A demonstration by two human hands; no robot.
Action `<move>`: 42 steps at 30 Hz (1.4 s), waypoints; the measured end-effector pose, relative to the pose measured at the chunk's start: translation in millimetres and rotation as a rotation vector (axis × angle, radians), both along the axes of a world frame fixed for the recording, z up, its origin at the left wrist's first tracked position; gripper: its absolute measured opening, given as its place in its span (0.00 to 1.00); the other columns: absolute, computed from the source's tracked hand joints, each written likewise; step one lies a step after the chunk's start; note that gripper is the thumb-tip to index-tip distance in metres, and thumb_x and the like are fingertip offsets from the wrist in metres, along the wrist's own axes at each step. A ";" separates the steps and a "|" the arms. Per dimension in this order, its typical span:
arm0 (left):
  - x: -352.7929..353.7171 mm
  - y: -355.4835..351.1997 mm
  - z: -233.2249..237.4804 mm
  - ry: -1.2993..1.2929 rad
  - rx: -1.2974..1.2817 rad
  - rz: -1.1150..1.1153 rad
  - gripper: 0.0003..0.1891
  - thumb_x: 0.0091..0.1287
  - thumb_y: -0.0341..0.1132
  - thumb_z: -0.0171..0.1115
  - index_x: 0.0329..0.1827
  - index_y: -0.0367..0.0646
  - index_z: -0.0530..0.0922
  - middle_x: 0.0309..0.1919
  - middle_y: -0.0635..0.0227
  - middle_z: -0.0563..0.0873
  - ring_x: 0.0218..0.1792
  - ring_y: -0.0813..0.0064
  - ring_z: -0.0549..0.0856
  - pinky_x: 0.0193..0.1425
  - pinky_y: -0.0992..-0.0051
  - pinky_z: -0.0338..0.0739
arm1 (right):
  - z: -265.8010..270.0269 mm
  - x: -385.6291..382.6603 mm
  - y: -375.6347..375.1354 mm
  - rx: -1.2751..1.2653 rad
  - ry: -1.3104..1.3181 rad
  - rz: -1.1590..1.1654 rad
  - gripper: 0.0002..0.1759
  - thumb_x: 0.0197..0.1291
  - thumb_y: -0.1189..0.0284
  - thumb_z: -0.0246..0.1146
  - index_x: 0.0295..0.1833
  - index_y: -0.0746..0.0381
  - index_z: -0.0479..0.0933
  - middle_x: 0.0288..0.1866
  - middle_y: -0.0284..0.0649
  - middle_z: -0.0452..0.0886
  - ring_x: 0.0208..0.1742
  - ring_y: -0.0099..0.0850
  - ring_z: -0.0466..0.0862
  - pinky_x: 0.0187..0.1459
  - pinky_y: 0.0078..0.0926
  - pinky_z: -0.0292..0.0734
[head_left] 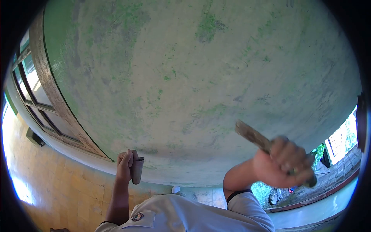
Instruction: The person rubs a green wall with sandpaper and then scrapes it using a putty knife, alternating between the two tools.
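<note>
In my right hand (pixel 284 162), whose fingers are wrapped tightly round it, is a long flat brownish tool (pixel 253 135) like a scraper. Its worn end points up and left towards the wall, and its dark butt sticks out below my fist; the hand is slightly blurred. My left hand (pixel 125 164) is closed on a short grey-brown roll (pixel 137 171), held upright near the foot of the wall. Before me stretches the wall (pixel 185 89), whitish grey with patchy green paint and dark stains.
A weathered wooden window frame (pixel 54 81) with glass panes borders the wall at the left. Yellowish floor tiles (pixel 81 189) lie below it, with a dark box-like object (pixel 34 137) by the wall. On the right are a paved strip (pixel 340 176) and a red-brown ledge edge (pixel 317 199).
</note>
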State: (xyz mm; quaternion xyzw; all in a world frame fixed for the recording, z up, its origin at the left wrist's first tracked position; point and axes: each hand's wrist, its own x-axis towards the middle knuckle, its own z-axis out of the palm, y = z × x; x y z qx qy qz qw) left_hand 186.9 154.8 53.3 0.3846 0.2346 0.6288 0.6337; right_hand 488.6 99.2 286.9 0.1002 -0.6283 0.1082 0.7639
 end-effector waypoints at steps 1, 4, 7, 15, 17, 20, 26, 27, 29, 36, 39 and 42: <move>0.2 0.5 -1.2 0.021 0.005 0.013 0.26 0.70 0.40 0.50 0.10 0.47 0.58 0.15 0.71 0.66 0.18 0.82 0.62 0.23 0.78 0.56 | -0.1 -1.0 -10.7 0.062 0.028 0.010 0.12 0.67 0.61 0.49 0.34 0.56 0.60 0.18 0.30 0.64 0.15 0.20 0.60 0.18 0.21 0.54; 1.2 -0.5 1.7 0.032 0.001 0.013 0.26 0.71 0.41 0.50 0.10 0.47 0.58 0.14 0.72 0.65 0.17 0.82 0.61 0.22 0.78 0.55 | -1.8 -13.7 -3.2 0.133 0.064 -0.003 0.09 0.67 0.66 0.47 0.34 0.56 0.60 0.18 0.31 0.63 0.14 0.21 0.60 0.18 0.22 0.55; 3.1 -1.3 2.1 0.026 -0.007 0.003 0.27 0.71 0.41 0.50 0.10 0.47 0.58 0.14 0.72 0.65 0.17 0.83 0.61 0.21 0.78 0.55 | -7.1 -21.5 19.8 -0.116 0.021 -0.013 0.10 0.68 0.65 0.46 0.34 0.56 0.60 0.18 0.31 0.64 0.14 0.22 0.60 0.17 0.23 0.56; 0.4 0.1 -3.2 0.049 0.003 0.006 0.27 0.71 0.41 0.50 0.10 0.47 0.58 0.14 0.72 0.65 0.17 0.83 0.61 0.21 0.79 0.54 | -4.1 -25.3 17.7 0.008 0.014 -0.089 0.12 0.69 0.63 0.45 0.34 0.57 0.61 0.19 0.31 0.65 0.15 0.21 0.61 0.16 0.22 0.54; 1.3 -1.3 -1.0 0.062 -0.004 0.021 0.27 0.71 0.41 0.50 0.10 0.47 0.58 0.14 0.72 0.65 0.17 0.83 0.61 0.21 0.79 0.54 | -2.6 -28.4 16.5 -0.018 0.055 -0.063 0.12 0.69 0.63 0.45 0.33 0.56 0.61 0.19 0.31 0.65 0.15 0.21 0.61 0.17 0.22 0.54; 0.7 -0.7 -1.2 0.019 0.020 -0.004 0.27 0.71 0.41 0.50 0.10 0.47 0.58 0.14 0.72 0.66 0.17 0.83 0.61 0.22 0.79 0.55 | -0.8 -22.5 2.9 0.032 0.073 -0.052 0.12 0.69 0.63 0.45 0.32 0.55 0.60 0.19 0.31 0.65 0.15 0.21 0.60 0.17 0.22 0.55; 5.9 -3.2 -1.6 0.073 0.008 0.026 0.26 0.71 0.41 0.47 0.10 0.48 0.57 0.12 0.72 0.61 0.15 0.81 0.58 0.21 0.77 0.54 | 0.8 -29.0 26.3 -0.091 0.074 0.016 0.15 0.69 0.58 0.46 0.33 0.55 0.59 0.18 0.31 0.64 0.15 0.20 0.60 0.17 0.22 0.55; 6.4 -3.0 -1.9 0.071 0.009 0.028 0.26 0.71 0.41 0.47 0.10 0.48 0.57 0.12 0.72 0.61 0.15 0.81 0.58 0.21 0.77 0.54 | 2.2 -30.6 23.7 -0.091 0.057 0.017 0.15 0.69 0.57 0.47 0.32 0.55 0.60 0.19 0.30 0.64 0.15 0.20 0.60 0.17 0.22 0.55; 5.7 -2.5 -3.6 0.108 0.036 0.025 0.26 0.71 0.41 0.47 0.10 0.48 0.57 0.12 0.72 0.62 0.15 0.82 0.58 0.21 0.77 0.54 | 2.1 -29.9 11.8 -0.022 0.063 0.015 0.15 0.69 0.58 0.47 0.32 0.55 0.61 0.19 0.30 0.65 0.15 0.21 0.60 0.17 0.22 0.55; 5.8 -5.0 -5.9 0.102 0.020 0.014 0.27 0.71 0.42 0.48 0.10 0.48 0.57 0.13 0.72 0.63 0.16 0.82 0.59 0.21 0.77 0.54 | -0.9 -42.2 26.3 -0.022 -0.033 0.005 0.12 0.70 0.61 0.44 0.36 0.56 0.62 0.20 0.29 0.63 0.17 0.19 0.60 0.20 0.20 0.56; 4.2 -6.1 -4.9 0.099 0.008 0.030 0.27 0.70 0.42 0.49 0.10 0.47 0.58 0.13 0.72 0.64 0.17 0.82 0.60 0.21 0.77 0.55 | -0.6 -43.9 19.4 0.009 -0.043 0.024 0.13 0.70 0.59 0.45 0.36 0.56 0.62 0.20 0.30 0.63 0.18 0.19 0.61 0.20 0.19 0.56; 1.0 -6.0 -8.6 0.078 0.004 0.020 0.27 0.70 0.42 0.50 0.10 0.47 0.58 0.14 0.71 0.65 0.18 0.81 0.62 0.22 0.77 0.56 | 0.5 -38.7 -3.6 0.119 0.073 -0.007 0.12 0.69 0.59 0.48 0.35 0.55 0.62 0.17 0.30 0.65 0.14 0.23 0.62 0.17 0.21 0.56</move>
